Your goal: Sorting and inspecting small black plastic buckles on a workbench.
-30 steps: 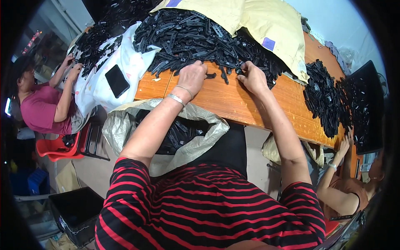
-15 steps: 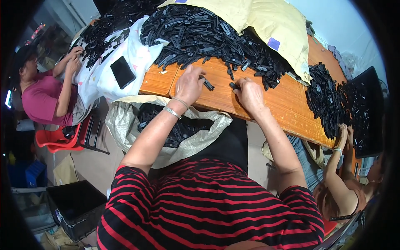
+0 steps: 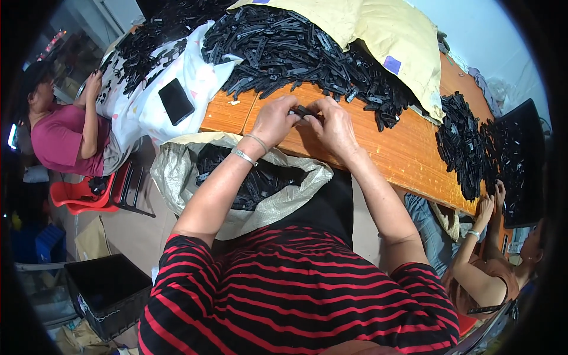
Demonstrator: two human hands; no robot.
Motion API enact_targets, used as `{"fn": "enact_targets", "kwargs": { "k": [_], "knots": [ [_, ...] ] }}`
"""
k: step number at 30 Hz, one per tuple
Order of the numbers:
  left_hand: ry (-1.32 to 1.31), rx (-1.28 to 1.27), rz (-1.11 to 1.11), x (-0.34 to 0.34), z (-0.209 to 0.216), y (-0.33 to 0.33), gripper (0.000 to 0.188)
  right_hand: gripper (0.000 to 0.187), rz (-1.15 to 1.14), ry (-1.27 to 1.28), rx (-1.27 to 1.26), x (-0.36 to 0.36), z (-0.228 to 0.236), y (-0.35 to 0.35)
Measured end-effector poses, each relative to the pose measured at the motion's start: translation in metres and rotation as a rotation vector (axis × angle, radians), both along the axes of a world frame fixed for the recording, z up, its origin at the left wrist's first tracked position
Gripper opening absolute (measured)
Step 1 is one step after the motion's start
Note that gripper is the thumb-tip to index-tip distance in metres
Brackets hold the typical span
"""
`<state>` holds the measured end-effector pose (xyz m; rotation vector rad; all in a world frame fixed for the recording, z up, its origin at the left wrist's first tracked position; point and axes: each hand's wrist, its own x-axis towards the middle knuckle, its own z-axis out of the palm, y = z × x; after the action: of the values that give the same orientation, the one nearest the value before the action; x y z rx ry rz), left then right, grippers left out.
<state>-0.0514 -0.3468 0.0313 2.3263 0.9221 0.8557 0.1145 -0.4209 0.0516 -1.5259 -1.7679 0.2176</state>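
Observation:
Over the near edge of the orange wooden table (image 3: 378,155), my left hand (image 3: 273,123) and my right hand (image 3: 336,127) come together. Between them is a small black plastic part (image 3: 303,111), pinched by the fingers of both. Whether it is one piece or two joined is too small to tell. Beyond my hands lies a big heap of similar black plastic parts (image 3: 278,50). Below my left forearm, an open woven sack (image 3: 171,180) holds more black parts (image 3: 260,180).
A black phone (image 3: 176,102) rests on a white plastic sheet (image 3: 204,80). Yellowish sacks (image 3: 396,59) cover the heap's far side. Co-workers sit left (image 3: 68,139) and right (image 3: 482,278), the latter near another pile (image 3: 458,142). A black crate (image 3: 109,296) stands on the floor.
My right hand has moved left to meet my left hand. The black pieces, held apart before, are now together between my fingers. The left co-worker's hands have shifted.

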Motion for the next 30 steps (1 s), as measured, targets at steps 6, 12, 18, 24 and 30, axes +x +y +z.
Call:
{"fn": "enact_targets", "kwargs": {
  "k": [6,12,18,24,30],
  "knots": [
    [-0.592,-0.623,-0.084,-0.001,0.004,-0.015,0.019,0.021,0.014,0.092,0.015,-0.003,0.002,-0.002],
    [-0.854,-0.790,-0.113,-0.002,0.008,-0.027,0.026,0.018,0.084,0.384,-0.107,-0.008,0.012,-0.007],
    [-0.817,-0.744,-0.116,-0.001,0.011,-0.028,0.024,0.016,0.105,0.283,-0.036,-0.003,0.021,-0.007],
    [-0.799,-0.662,-0.126,0.001,0.016,-0.032,0.025,0.018,0.092,0.079,0.118,-0.005,0.030,-0.009],
    [-0.830,-0.599,-0.122,0.003,0.034,-0.052,0.027,0.019,0.080,0.044,0.120,-0.007,0.032,-0.017]
  ]
}}
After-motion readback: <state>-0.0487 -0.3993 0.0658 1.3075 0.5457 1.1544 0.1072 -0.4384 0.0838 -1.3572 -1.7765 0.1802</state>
